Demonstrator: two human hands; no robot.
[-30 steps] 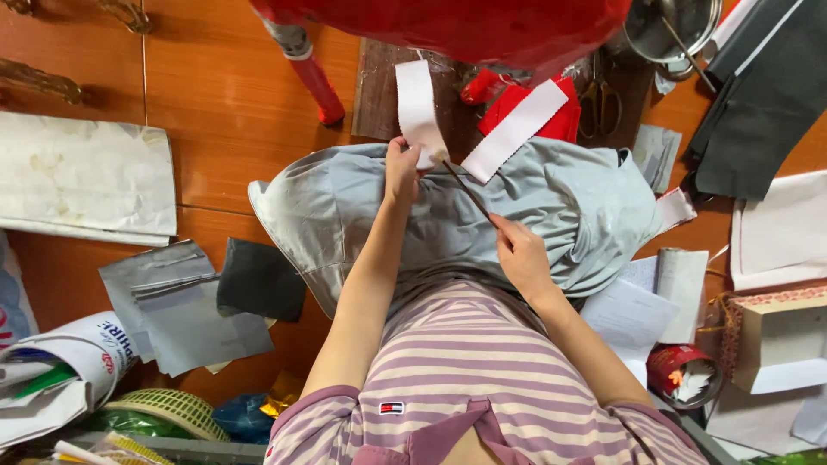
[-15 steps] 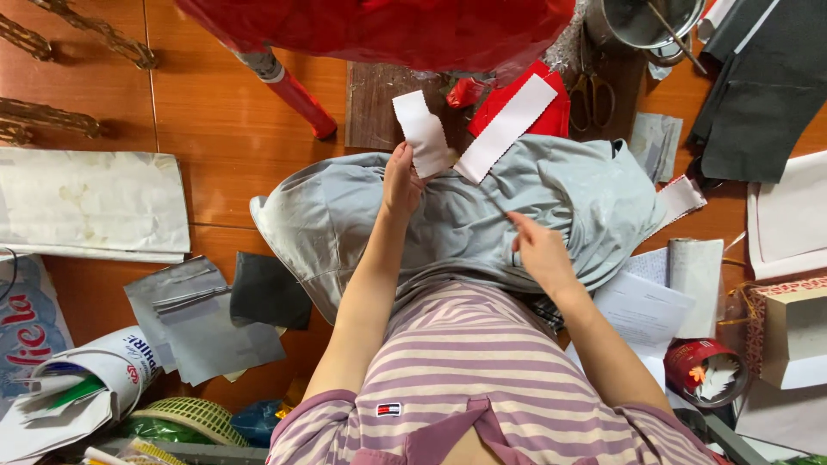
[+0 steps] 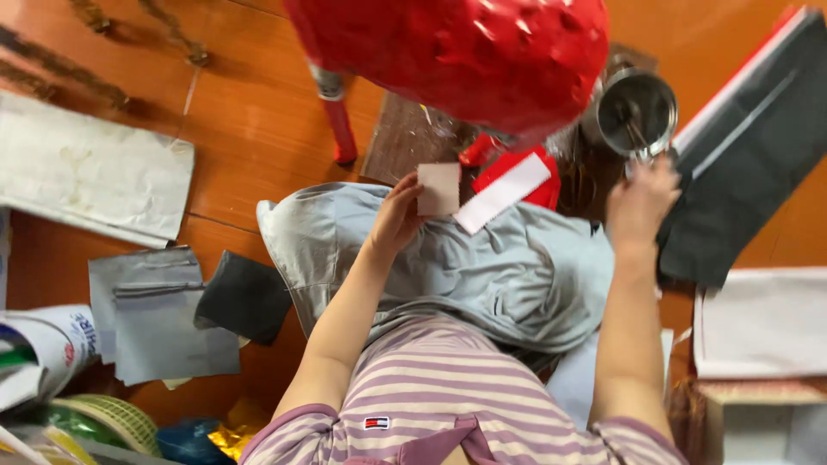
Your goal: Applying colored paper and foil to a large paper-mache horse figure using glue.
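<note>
A polished orange-brown wooden floor (image 3: 241, 112) carries everything. At the left edge of the frame a crumpled whitish sheet (image 3: 90, 176) lies flat on the boards. Below it, at centre left, grey plastic mailing bags (image 3: 155, 319) overlap, with a dark grey pouch (image 3: 245, 297) just beside them on the right. In the lower left corner sit a rolled printed paper (image 3: 52, 344), a greenish tape roll (image 3: 108, 422) and a blue and gold bundle (image 3: 202, 439). A dark brown board (image 3: 405, 142) rests on the floor at upper centre. Along the right edge lie a dark grey folder (image 3: 741, 164), white paper (image 3: 762, 323) and a pale box (image 3: 758, 422).
</note>
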